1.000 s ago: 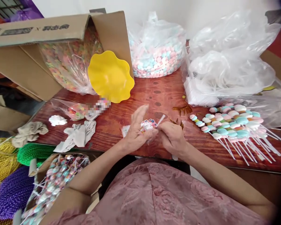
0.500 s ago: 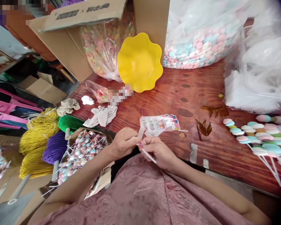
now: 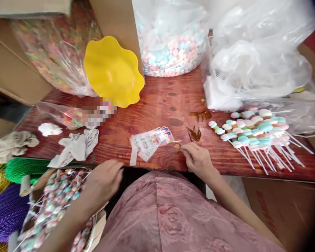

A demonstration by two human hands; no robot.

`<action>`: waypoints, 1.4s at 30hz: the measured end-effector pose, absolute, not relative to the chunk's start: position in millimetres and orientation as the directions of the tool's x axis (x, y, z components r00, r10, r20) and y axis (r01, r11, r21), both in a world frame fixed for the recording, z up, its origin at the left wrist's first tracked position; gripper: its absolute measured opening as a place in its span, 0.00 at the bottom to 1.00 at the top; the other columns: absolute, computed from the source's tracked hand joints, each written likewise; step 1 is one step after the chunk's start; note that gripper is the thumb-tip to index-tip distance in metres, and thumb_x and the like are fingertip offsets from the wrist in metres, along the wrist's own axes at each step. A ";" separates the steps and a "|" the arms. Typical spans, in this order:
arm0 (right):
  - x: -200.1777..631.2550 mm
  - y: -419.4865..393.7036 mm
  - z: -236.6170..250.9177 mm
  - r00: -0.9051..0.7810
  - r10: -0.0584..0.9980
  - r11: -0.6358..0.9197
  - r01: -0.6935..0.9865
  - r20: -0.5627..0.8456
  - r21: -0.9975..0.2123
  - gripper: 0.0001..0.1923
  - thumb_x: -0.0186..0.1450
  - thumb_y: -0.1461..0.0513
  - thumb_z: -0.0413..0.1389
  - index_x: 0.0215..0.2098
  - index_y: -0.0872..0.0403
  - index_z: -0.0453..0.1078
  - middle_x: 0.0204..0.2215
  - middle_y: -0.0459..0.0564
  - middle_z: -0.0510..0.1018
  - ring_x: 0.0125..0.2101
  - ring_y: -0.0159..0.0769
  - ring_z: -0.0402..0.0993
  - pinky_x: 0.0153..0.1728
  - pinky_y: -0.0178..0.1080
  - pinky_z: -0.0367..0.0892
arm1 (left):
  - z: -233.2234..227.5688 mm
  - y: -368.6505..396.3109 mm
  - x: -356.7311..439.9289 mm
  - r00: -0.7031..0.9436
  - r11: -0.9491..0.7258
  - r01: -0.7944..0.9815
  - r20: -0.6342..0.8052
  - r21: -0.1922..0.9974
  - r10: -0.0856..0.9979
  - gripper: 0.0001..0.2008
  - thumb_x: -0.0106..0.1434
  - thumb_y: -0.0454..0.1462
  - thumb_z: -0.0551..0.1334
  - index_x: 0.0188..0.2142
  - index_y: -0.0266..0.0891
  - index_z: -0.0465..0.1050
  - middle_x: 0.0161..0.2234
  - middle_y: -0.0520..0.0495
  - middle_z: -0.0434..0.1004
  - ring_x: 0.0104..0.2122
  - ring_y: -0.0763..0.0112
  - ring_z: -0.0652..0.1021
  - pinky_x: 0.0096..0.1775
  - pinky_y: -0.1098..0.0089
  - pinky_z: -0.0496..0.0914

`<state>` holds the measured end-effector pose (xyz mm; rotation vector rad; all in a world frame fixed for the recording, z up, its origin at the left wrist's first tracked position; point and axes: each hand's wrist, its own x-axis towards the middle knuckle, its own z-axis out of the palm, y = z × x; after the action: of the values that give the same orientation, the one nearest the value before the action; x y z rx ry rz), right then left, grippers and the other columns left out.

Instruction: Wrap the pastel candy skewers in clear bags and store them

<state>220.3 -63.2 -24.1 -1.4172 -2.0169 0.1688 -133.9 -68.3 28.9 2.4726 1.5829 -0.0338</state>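
Observation:
My left hand [image 3: 105,182] is over the near edge of a box of wrapped candy sticks [image 3: 60,196], left of my body. Its fingers are curled and slightly blurred; anything inside them is hidden. My right hand [image 3: 199,159] is at the table's front edge, fingertips pressed together with nothing visible between them. Just beyond those fingertips lie a thin white stick [image 3: 177,141] and a bundle of brown-gold twist ties [image 3: 194,133]. Between the hands, printed labels [image 3: 152,141] lie fanned on the wooden table [image 3: 160,101].
Marshmallow skewers [image 3: 252,129] are piled at the right, before clear plastic bags [image 3: 252,66]. A yellow scalloped bowl [image 3: 114,73] leans near a bag of candy rings [image 3: 57,52]. Behind stands a marshmallow bag [image 3: 173,52]. Grey gloves [image 3: 76,145] lie at left, near cord bundles [image 3: 10,210].
The white-sticked candy between my hands is out of sight. My left hand has moved left to the box, my right hand right towards the twist ties. The view has swung right.

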 end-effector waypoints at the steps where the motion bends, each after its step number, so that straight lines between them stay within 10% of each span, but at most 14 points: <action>1: 224.9 -64.3 -23.2 -0.163 0.883 0.348 0.857 0.440 -0.379 0.10 0.68 0.66 0.49 0.37 0.55 0.73 0.30 0.50 0.77 0.30 0.33 0.72 0.30 0.35 0.63 | 33.8 -49.7 -98.6 0.529 -0.520 0.837 -0.011 0.169 0.849 0.13 0.67 0.37 0.52 0.40 0.40 0.76 0.43 0.41 0.78 0.44 0.60 0.77 0.49 0.60 0.71; 9: 307.2 -97.3 -6.6 0.137 0.820 -0.133 0.990 0.556 -0.048 0.10 0.67 0.63 0.52 0.34 0.54 0.76 0.30 0.51 0.79 0.33 0.37 0.70 0.35 0.38 0.60 | 14.2 23.8 47.7 0.754 -0.761 0.646 -0.106 -0.064 0.649 0.12 0.62 0.27 0.54 0.42 0.29 0.74 0.42 0.33 0.75 0.44 0.53 0.75 0.42 0.60 0.70; 17: 357.0 -90.7 -25.7 0.159 0.869 -0.284 0.935 0.468 0.211 0.11 0.65 0.59 0.54 0.29 0.55 0.76 0.27 0.55 0.77 0.30 0.40 0.64 0.29 0.41 0.48 | -8.2 22.1 16.5 0.723 -0.733 0.666 0.124 0.137 0.680 0.11 0.65 0.29 0.53 0.39 0.33 0.74 0.40 0.37 0.75 0.43 0.57 0.74 0.46 0.58 0.71; 23: 370.0 -76.3 -39.4 0.300 0.787 -0.338 0.941 0.539 -0.030 0.08 0.59 0.61 0.57 0.24 0.54 0.76 0.24 0.59 0.77 0.25 0.40 0.66 0.25 0.42 0.51 | -17.6 21.2 7.7 0.640 -0.662 0.711 0.172 0.234 0.749 0.16 0.62 0.26 0.51 0.46 0.33 0.70 0.44 0.37 0.74 0.47 0.58 0.71 0.48 0.57 0.71; 30: 336.3 -90.3 -13.9 0.439 0.522 -0.132 0.889 0.731 -0.439 0.09 0.61 0.58 0.60 0.33 0.55 0.79 0.25 0.55 0.81 0.27 0.41 0.78 0.34 0.41 0.71 | -16.4 29.7 1.1 0.702 -0.742 0.652 0.245 0.157 0.668 0.12 0.64 0.27 0.52 0.29 0.36 0.72 0.34 0.39 0.73 0.40 0.59 0.71 0.43 0.59 0.70; 37: 298.9 -99.7 2.7 0.248 0.717 0.073 0.902 0.651 -0.425 0.05 0.61 0.62 0.62 0.36 0.50 0.79 0.29 0.51 0.82 0.27 0.39 0.78 0.33 0.40 0.73 | -14.6 11.4 -1.2 0.667 -0.684 0.726 0.163 0.078 0.727 0.10 0.65 0.28 0.54 0.37 0.35 0.74 0.39 0.39 0.74 0.41 0.59 0.71 0.41 0.61 0.69; 42: 277.2 -93.8 1.4 0.155 0.791 0.235 0.817 0.592 -0.526 0.07 0.61 0.66 0.61 0.37 0.48 0.77 0.29 0.47 0.81 0.26 0.36 0.77 0.31 0.37 0.72 | -21.9 20.0 -5.6 0.601 -0.642 0.729 0.225 0.239 0.767 0.10 0.65 0.29 0.56 0.29 0.36 0.73 0.33 0.42 0.74 0.38 0.62 0.72 0.41 0.63 0.68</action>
<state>277.2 -93.8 1.4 -1.5352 -1.6134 -0.0373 -5.6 20.0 -21.9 2.7003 1.2670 0.4687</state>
